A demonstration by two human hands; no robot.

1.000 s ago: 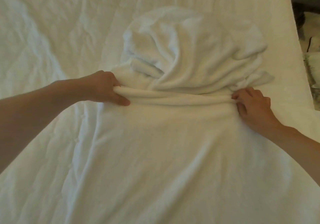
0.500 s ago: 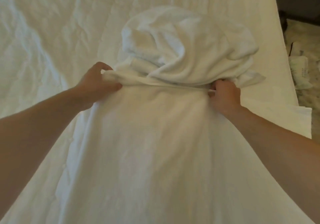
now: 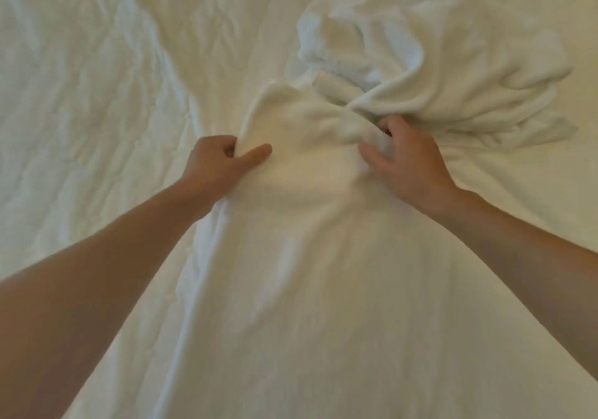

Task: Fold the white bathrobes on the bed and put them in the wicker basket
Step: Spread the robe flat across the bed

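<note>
Gripped in both hands, a white bathrobe (image 3: 307, 273) is held at a fold across its middle: the fold's edge is pinched by the left hand (image 3: 221, 164), and cloth is clutched in the curled fingers of the right hand (image 3: 411, 166), probably so the fold can be carried over. Thick, soft terry is bunched beyond the hands and spread flat nearer, on a wrinkled quilted bed (image 3: 81, 78). No basket is seen.
</note>
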